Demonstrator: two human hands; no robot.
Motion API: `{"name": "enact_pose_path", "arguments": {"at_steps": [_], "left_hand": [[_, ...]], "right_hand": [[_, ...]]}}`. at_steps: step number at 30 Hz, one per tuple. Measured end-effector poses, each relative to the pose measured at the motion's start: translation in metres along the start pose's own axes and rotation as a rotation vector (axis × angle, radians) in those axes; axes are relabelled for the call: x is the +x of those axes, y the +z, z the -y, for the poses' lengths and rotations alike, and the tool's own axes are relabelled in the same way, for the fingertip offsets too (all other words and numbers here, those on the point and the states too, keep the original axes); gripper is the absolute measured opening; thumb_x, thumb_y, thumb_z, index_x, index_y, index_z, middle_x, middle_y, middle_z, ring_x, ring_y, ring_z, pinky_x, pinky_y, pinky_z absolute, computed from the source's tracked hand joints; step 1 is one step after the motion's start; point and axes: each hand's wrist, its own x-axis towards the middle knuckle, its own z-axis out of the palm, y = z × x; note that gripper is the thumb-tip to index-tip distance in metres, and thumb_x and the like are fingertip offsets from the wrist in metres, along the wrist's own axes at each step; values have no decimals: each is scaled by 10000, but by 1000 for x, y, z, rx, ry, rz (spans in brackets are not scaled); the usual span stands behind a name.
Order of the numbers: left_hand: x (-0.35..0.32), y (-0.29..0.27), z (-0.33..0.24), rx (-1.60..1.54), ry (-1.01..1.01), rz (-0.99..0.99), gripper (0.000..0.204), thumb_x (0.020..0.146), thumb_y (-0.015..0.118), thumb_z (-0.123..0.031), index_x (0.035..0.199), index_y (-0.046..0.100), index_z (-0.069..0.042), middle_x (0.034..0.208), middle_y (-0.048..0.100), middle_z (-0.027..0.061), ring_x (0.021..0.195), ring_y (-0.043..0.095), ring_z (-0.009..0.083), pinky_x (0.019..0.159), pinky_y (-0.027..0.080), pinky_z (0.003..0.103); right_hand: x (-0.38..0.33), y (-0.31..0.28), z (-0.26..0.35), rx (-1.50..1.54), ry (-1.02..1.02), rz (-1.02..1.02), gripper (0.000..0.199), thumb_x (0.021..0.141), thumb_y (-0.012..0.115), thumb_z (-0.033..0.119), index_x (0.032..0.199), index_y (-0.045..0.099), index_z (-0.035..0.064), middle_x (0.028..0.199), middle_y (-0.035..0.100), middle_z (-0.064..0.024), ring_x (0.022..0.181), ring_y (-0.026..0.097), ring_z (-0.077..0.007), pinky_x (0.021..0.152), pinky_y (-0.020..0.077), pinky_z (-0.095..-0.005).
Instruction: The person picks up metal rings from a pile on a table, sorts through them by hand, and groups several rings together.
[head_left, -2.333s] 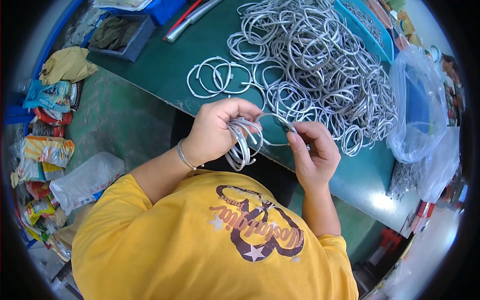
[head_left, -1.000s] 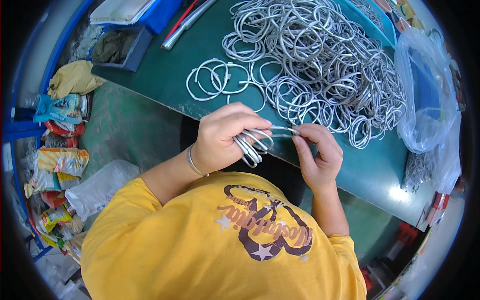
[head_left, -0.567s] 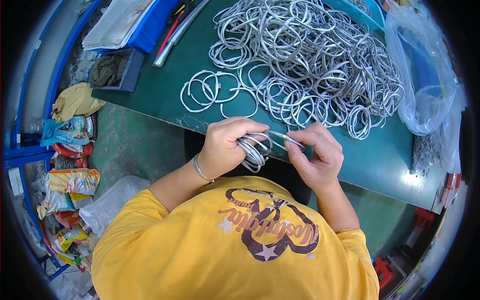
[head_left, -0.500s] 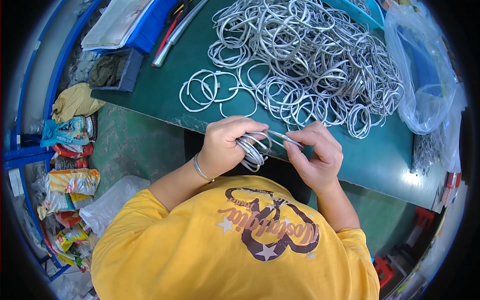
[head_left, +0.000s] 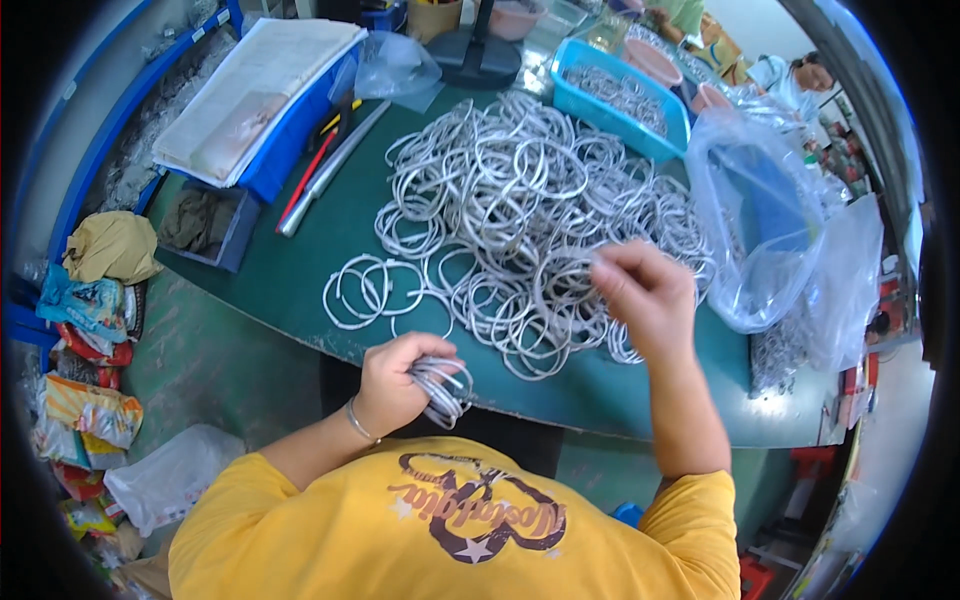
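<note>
My left hand [head_left: 393,382] is closed around a bundle of silvery-grey rings [head_left: 440,390], held just off the table's near edge. The rings look like thin round bands, their loops sticking out past my fingers on the right. Over the right side of a big tangled heap of similar rings [head_left: 510,190], my right hand [head_left: 650,290] is stretched out. Its thumb and forefinger come together in a pinch, slightly blurred; whether a ring is between them is not plain. Several loose rings [head_left: 365,290] lie left of the heap, some with a gap in the loop.
A light-blue tray [head_left: 565,95] of small pieces stands behind the heap. Clear plastic bags [head_left: 750,290] hang at the right. Papers [head_left: 250,95] top a blue bin at the left, near a grey box [head_left: 230,245] with cloth. Another person [head_left: 785,80] is far right.
My right hand has left the bundle and reached forward over the heap. My left hand keeps the bundled rings. The view has shifted, showing more of the table's far side.
</note>
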Motion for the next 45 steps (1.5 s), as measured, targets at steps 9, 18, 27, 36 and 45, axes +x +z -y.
{"name": "enact_pose_path", "arguments": {"at_steps": [9, 18, 27, 36, 45], "left_hand": [[0, 6, 6, -115, -27, -89, 141, 738, 742, -12, 829, 635, -9, 770, 663, 91, 659, 648, 170, 581, 500, 256], [-13, -11, 22, -344, 214, -62, 190, 723, 753, -10, 838, 602, -23, 756, 631, 105, 640, 626, 202, 575, 482, 267], [-18, -27, 13, -254, 223, -212, 237, 715, 729, 63, 861, 559, -14, 816, 570, 81, 704, 573, 153, 627, 465, 232], [-9, -21, -6, -88, 168, -154, 313, 734, 729, 19, 1035, 649, -14, 985, 569, 101, 737, 593, 140, 640, 488, 233], [-11, -15, 6, -193, 163, -82, 104, 852, 608, 24, 954, 628, 15, 874, 584, 97, 686, 602, 116, 589, 486, 201]], "right_hand": [[138, -62, -10, 271, 85, -394, 336, 915, 572, 148, 1158, 518, -78, 994, 616, -122, 791, 645, -185, 609, 546, -270], [6, 60, 6, -357, -504, 424, 159, 762, 653, -41, 913, 645, 5, 836, 618, -110, 702, 602, -209, 608, 482, -262], [-27, 98, -31, -497, -695, 394, 139, 729, 652, -4, 817, 550, 30, 838, 564, -98, 755, 543, -300, 656, 448, -384], [-55, 73, -22, -127, -233, 353, 40, 838, 605, -21, 855, 577, 2, 749, 580, -98, 639, 554, -219, 585, 437, -281], [-74, 81, -31, -66, -340, 203, 276, 735, 751, 58, 970, 617, 7, 943, 613, -103, 707, 576, -148, 581, 450, -232]]}}
